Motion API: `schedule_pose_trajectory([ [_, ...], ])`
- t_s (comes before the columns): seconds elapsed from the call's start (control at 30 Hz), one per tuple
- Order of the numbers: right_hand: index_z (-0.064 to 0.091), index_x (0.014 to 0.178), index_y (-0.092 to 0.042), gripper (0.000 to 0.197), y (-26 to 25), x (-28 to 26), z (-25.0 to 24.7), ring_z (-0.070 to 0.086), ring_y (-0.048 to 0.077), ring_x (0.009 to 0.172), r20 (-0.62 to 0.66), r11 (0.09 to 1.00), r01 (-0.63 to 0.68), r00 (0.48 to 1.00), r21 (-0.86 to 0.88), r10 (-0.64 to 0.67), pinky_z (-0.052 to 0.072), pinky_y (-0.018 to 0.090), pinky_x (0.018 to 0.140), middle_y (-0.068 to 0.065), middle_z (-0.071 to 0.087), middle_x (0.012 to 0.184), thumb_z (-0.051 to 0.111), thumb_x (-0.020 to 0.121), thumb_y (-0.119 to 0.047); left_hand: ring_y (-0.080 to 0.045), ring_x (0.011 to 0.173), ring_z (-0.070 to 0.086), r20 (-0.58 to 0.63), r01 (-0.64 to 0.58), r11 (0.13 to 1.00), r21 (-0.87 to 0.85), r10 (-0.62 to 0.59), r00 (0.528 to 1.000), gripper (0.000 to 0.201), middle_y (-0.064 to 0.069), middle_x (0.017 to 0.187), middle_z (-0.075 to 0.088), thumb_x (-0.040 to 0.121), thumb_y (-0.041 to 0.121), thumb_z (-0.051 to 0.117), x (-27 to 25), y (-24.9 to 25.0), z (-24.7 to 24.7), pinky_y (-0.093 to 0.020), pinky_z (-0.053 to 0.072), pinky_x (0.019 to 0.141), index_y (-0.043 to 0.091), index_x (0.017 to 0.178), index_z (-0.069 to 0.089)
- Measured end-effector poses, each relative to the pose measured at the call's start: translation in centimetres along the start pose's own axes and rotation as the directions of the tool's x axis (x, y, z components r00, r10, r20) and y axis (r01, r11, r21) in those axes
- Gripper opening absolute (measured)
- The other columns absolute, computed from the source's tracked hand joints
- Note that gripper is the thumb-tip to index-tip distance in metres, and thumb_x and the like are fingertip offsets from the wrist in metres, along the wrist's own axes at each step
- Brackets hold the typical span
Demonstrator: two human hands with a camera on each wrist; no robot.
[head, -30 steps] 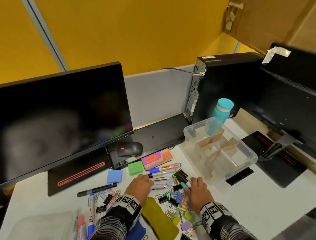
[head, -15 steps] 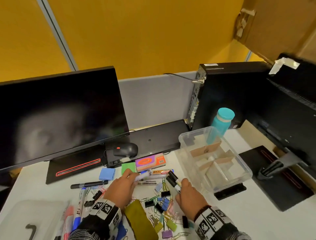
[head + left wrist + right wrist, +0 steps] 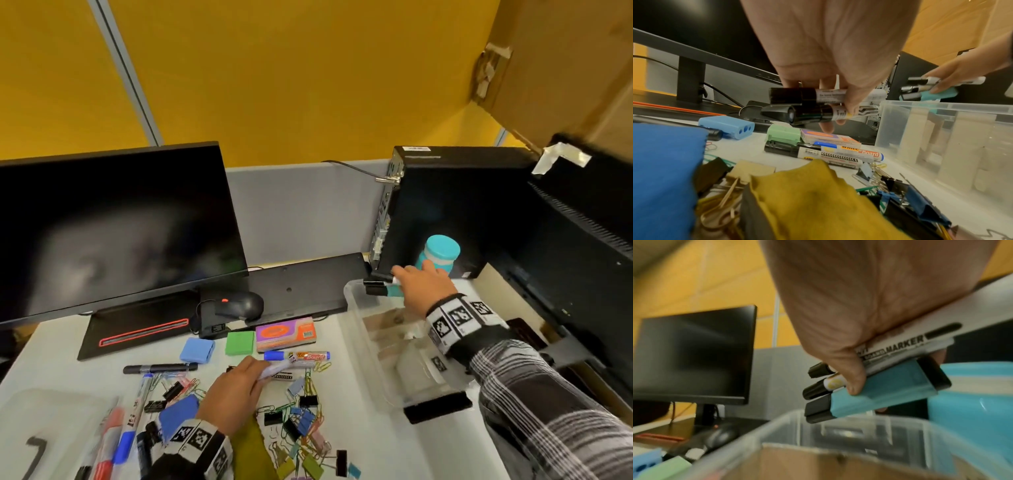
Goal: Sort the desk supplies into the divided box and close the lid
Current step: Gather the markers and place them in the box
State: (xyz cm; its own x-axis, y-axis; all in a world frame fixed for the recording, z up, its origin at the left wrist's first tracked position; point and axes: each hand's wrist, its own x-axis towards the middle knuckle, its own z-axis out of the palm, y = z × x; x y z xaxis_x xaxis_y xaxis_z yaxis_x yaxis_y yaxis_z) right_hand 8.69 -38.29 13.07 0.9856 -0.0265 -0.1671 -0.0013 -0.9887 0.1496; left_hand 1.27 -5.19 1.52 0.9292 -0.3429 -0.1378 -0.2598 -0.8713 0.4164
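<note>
Box [image 3: 371, 356], clear plastic with cardboard dividers, stands open toward the right edge of the tabletop [image 3: 359, 442], probably set there so either hand can drop things in; its lid [image 3: 44, 421] seems to be the clear sheet at the near left corner, so closing is far off. Right hand [image 3: 423, 286] hangs over the box's far end, fingers curled round a bundle [image 3: 875, 378] of two black-capped markers and a teal highlighter, apparently gathered so like goes in together; one barrel reads "MARKER". Left hand [image 3: 233, 394] hovers above the pile in the middle of the tabletop, clutching two more markers [image 3: 826, 100], likely next for the same compartment; their print is too small to read. On the tabletop below lie a blue-capped marker [image 3: 298, 356] printed "White Board", a black marker [image 3: 159, 368], blue and green sharpeners [image 3: 197, 350], and scattered clips [image 3: 301, 411], unsorted.
</note>
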Motion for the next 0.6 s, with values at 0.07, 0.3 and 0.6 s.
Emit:
schedule_pose_trajectory([
  [0.07, 0.043, 0.130, -0.027, 0.046, -0.1, 1.9, 1.5, 0.043, 0.027, 0.119, 0.068, 0.999, -0.006, 0.998, -0.037, 0.008, 0.038, 0.042, 0.098, 0.002, 0.055, 0.127, 0.058, 0.086, -0.024, -0.011, 0.095, 0.059, 0.004, 0.024, 1.000, 0.006, -0.024, 1.000, 0.032, 0.009, 0.118, 0.054, 0.099, 0.037, 0.038, -0.3, 0.0, -0.1, -0.023, 0.046, 0.077, 0.036, 0.130, 0.046],
  [0.3, 0.060, 0.111, -0.027, 0.027, -1.2, 4.6, 3.3, 0.058, 0.021, 0.106, 0.132, 0.999, 0.035, 0.991, -0.030, -0.031, 0.044, 0.038, 0.099, -0.001, 0.063, 0.112, 0.063, 0.085, -0.034, 0.000, 0.087, 0.055, -0.006, 0.022, 0.998, -0.065, -0.022, 1.000, 0.039, 0.023, 0.104, 0.049, 0.099, 0.035, 0.041, -2.0, -0.4, -0.9, -0.018, 0.044, 0.075, 0.072, 0.104, 0.033],
  [0.6, 0.054, 0.122, -0.026, 0.032, 2.9, -1.6, 2.6, 0.054, 0.020, 0.114, 0.043, 0.866, -0.062, 0.998, 0.497, 0.047, 0.044, 0.035, 0.101, 0.001, 0.055, 0.129, 0.056, 0.090, -0.022, 0.000, 0.104, 0.054, -0.009, -0.048, 0.993, -0.111, 0.047, 0.999, 0.047, 0.028, 0.116, 0.049, 0.096, 0.042, 0.039, -2.9, -0.4, -0.7, -0.020, 0.046, 0.087, 0.083, 0.110, 0.019],
])
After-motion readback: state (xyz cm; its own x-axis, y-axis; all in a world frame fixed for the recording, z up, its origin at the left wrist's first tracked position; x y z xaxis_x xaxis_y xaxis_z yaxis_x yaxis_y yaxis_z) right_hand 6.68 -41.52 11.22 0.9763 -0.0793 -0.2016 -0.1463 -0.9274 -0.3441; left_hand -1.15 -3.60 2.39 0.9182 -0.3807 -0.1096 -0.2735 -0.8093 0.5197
